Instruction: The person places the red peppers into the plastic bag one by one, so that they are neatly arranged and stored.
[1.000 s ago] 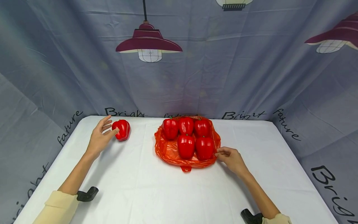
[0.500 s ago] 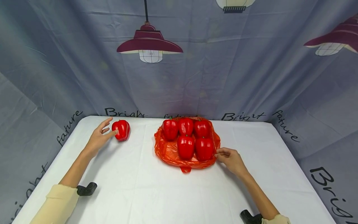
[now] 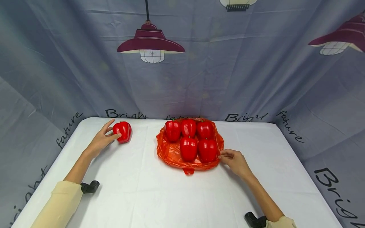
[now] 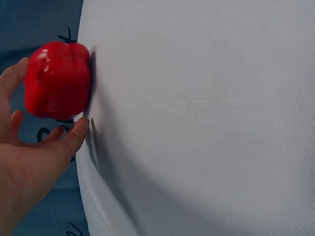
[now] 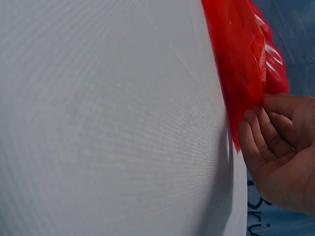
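Note:
A single red bell pepper (image 3: 122, 132) stands on the white table at the far left. My left hand (image 3: 100, 139) is spread beside it, thumb and fingers on either side; firm contact cannot be made out. In the left wrist view the bell pepper (image 4: 58, 81) rises between the spread digits of that hand (image 4: 34, 162). Right of the middle, a red plastic bag (image 3: 172, 155) lies with its mouth spread wide, and several red bell peppers (image 3: 188, 148) sit inside. My right hand (image 3: 236, 162) pinches the bag's right rim, as the bag (image 5: 236, 59) in the right wrist view confirms.
The white table (image 3: 159, 199) ends at a grey-blue curtain (image 3: 196, 85) printed with lamps and lettering. Black wrist-worn devices sit on the left wrist (image 3: 90, 186) and right wrist (image 3: 254, 220). A small bag handle (image 3: 188, 171) sticks out toward the front.
The left hand and forearm have shifted slightly toward the lone bell pepper, with the fingers nearer to it. The right hand keeps its pinch on the bag's rim, and the bell peppers stay put.

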Demonstrator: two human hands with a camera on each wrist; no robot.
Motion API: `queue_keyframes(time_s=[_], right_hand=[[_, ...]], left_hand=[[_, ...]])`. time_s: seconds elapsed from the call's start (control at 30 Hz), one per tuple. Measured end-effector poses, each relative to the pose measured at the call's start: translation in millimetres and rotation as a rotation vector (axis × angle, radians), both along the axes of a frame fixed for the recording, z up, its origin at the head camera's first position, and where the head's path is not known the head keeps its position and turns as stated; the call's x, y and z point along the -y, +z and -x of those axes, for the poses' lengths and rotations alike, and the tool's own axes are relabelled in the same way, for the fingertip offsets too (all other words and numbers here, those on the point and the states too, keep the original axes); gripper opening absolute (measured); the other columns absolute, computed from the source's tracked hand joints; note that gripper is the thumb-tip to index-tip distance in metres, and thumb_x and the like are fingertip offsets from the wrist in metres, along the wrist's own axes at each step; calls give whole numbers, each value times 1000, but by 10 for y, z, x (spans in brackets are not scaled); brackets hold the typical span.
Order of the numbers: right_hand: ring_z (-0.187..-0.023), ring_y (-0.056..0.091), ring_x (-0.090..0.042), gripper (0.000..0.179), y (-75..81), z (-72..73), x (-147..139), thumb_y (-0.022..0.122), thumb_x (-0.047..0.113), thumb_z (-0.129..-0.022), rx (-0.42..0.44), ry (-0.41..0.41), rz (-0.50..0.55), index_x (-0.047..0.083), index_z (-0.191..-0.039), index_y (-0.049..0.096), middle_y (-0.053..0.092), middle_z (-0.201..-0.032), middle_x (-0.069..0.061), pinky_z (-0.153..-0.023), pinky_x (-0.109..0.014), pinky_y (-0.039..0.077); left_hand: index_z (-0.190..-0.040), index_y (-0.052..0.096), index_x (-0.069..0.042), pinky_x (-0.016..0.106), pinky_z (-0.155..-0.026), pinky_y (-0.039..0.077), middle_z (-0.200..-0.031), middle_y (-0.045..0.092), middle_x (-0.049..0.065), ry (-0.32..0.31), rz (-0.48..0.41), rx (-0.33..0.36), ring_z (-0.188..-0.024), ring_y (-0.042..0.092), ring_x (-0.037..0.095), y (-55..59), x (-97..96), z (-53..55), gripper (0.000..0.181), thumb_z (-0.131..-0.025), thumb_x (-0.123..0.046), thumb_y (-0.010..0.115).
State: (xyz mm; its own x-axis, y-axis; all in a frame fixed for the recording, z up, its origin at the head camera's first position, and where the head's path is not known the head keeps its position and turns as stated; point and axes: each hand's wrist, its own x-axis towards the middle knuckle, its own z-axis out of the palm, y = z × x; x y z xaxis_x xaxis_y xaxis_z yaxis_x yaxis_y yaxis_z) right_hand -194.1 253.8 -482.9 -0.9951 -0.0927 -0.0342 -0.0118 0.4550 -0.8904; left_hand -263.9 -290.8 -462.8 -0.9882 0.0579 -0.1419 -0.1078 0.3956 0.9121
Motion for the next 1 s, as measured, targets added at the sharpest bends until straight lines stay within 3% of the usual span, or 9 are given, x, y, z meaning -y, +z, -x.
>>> queue_keyframes(time_s=[0.57, 0.83, 1.0], right_hand=[[-86, 69, -26, 20, -5, 18, 2, 67, 5, -94, 0, 1, -8, -8, -109, 68, 71, -97, -15, -74, -26, 56], [-87, 69, -28, 19, -14, 16, -1, 67, 4, -94, 1, 6, -8, -8, -109, 68, 70, -96, -14, -74, -26, 56], [-88, 69, -30, 19, -10, 19, 0, 66, 3, -94, 1, 2, -1, -9, -109, 68, 70, -96, -14, -75, -27, 57]], left_hand=[[-162, 13, -23, 60, -106, 36, -158, 14, 30, -52, 23, 41, -141, 22, 50, -59, 54, 119, 89, -95, -29, 70], [-159, 24, -15, 57, -102, 43, -157, 23, 27, -76, 25, -16, -137, 30, 52, -66, 5, 124, 80, -94, -25, 71], [-157, 28, -15, 46, -94, 50, -156, 27, 25, -83, 21, -55, -132, 38, 52, -57, -49, 100, 76, -95, -23, 71]])
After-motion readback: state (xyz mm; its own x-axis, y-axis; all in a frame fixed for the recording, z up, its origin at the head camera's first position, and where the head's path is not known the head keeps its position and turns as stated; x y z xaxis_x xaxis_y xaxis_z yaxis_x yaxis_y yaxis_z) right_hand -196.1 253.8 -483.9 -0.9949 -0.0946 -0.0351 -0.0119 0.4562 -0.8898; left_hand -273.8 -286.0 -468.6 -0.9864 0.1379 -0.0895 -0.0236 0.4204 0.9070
